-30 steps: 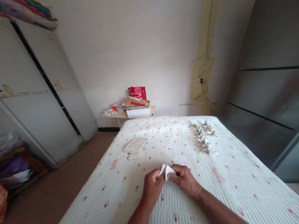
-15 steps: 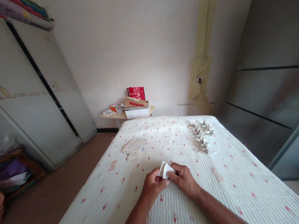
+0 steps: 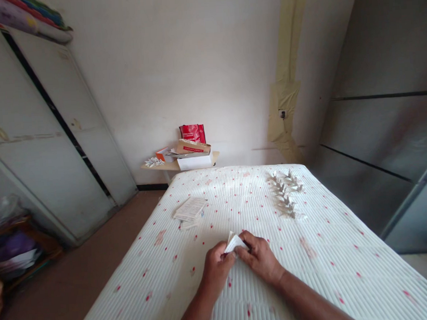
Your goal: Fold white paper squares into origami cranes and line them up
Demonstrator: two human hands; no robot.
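Note:
A small folded piece of paper (image 3: 235,242) is held between my two hands above the patterned bed cover (image 3: 207,300). My left hand (image 3: 217,265) pinches its left side, thumb on the near edge. On the right side, my right hand (image 3: 260,254) grips it with thumb and fingers closed. Some of the fingers are hidden behind the paper. Beyond my left hand lies a stack of printed paper sheets (image 3: 190,208). Several folded paper cranes (image 3: 284,194) stand in rows farther off to the right.
Against the back wall, a small table (image 3: 159,167) bears a white box (image 3: 195,162), a red bag (image 3: 193,133) and a heap of small white pieces (image 3: 154,161). Pale cabinets (image 3: 49,136) stand left, and a grey wardrobe (image 3: 385,125) stands right.
The paper's loose flap has been pressed down, so it now looks flatter and more pointed at the top. Both hands have drawn slightly closer together around it.

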